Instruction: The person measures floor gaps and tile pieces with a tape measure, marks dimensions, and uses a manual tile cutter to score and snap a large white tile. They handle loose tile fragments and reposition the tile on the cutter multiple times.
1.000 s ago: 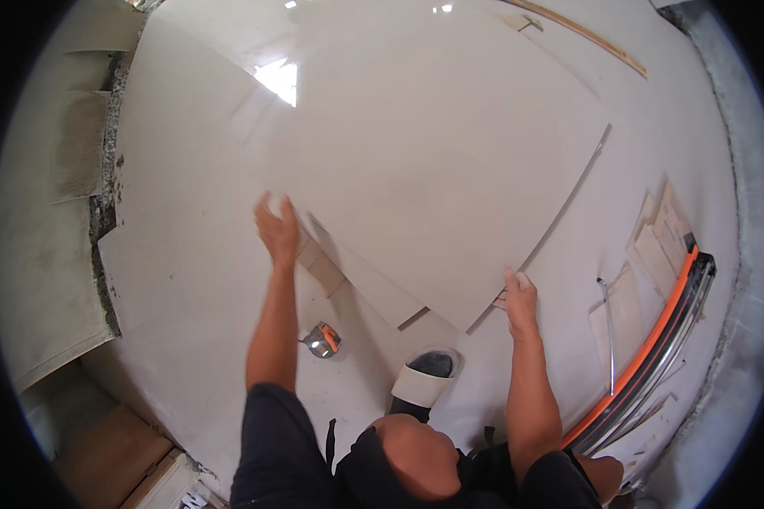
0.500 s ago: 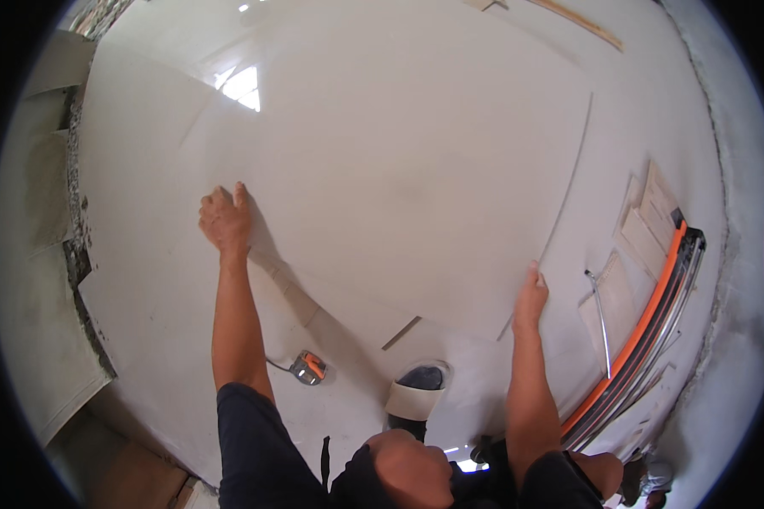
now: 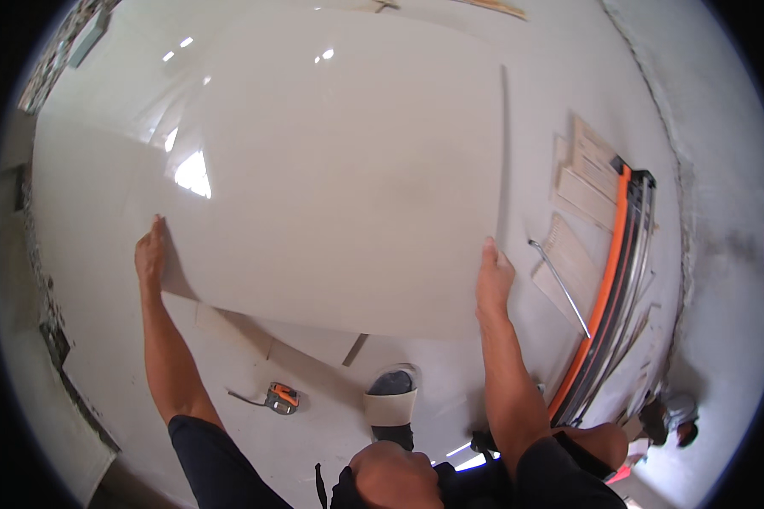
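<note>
A large glossy cream floor tile (image 3: 339,195) lies in front of me, with a shadow beneath its right and near edges. My left hand (image 3: 150,254) is closed on its left edge near the near corner, fingertips partly hidden. On the opposite side my right hand (image 3: 494,284) grips the right edge, thumb on top and the other fingers mostly hidden. Just below the near edge, a narrow dark strip (image 3: 356,349) rests on the pale surface. An orange and black tape measure (image 3: 283,399) sits nearer my left forearm, its tab pulled out a little.
A long orange and black tile cutter (image 3: 613,284) lies at right, a metal rod (image 3: 558,287) beside it. Flat tan pieces (image 3: 592,170) lie near its far end. My slippered foot (image 3: 390,405) is below the tile. Another person (image 3: 681,420) shows at lower right.
The view has shifted, so the floor things appear farther left. My left hand has changed from curled fingers to a hold along the tile's left edge. The shadow by the right edge looks wider.
</note>
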The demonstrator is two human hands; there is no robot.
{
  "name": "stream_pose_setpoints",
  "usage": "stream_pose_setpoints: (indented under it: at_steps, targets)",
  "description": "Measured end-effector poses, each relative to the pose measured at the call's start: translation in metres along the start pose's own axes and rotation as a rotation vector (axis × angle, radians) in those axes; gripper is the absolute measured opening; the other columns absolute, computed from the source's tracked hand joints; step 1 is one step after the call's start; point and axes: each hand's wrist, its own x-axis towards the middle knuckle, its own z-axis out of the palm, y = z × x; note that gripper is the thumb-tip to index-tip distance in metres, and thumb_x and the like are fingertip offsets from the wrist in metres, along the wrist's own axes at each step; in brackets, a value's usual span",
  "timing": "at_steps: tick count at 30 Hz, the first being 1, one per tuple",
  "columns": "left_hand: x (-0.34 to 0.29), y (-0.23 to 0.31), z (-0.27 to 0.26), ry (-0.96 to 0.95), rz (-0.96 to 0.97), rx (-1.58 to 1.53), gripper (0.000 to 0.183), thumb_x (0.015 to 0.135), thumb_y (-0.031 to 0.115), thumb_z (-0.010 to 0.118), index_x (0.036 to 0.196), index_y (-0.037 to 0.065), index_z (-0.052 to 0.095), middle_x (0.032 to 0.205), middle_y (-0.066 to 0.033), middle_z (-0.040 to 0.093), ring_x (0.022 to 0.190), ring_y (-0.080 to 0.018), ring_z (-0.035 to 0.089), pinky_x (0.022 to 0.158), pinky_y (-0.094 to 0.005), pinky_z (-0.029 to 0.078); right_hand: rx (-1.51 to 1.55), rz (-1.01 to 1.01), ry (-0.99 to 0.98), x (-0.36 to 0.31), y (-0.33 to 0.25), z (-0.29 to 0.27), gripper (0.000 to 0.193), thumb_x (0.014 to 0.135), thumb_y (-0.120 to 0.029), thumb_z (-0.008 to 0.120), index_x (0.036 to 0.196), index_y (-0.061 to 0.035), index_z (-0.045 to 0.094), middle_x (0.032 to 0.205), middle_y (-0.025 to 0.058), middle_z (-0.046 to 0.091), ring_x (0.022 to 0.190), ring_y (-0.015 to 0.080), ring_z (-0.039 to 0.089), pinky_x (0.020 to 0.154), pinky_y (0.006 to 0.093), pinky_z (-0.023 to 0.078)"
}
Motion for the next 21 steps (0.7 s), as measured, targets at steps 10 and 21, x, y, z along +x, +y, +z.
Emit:
stream_pose_setpoints:
  at_steps: [10,21]
  targets:
    - [-0.111,0.002,0.021,-0.018,-0.059,-0.337,0.072,0.088,0.061,0.045,0.074,-0.008,0.06,0.064,-0.0063,0.055,0.059,-0.0145,0.046,0.054,-0.031,0.039,-0.126,-0.148,0.152,0.008,-0.026,-0.104,0.057,0.091,-0.048,0.046,0.078,0.006,0.057,0.071,0.0186,0.057,0.073,0.0298,0.054,0.072,0.0408,0.043]
    - [-0.326,0.084,0.052,-0.005,-0.081,-0.559,0.071,0.084,0.061,0.052,0.086,-0.01,0.059,0.078,-0.0101,0.054,0.073,-0.0209,0.048,0.066,-0.0357,0.043,-0.331,-0.064,0.22,-0.005,0.015,-0.338,0.064,0.09,-0.055,0.042,0.072,0.0052,0.052,0.069,0.0245,0.053,0.072,0.0365,0.054,0.071,0.0439,0.042]
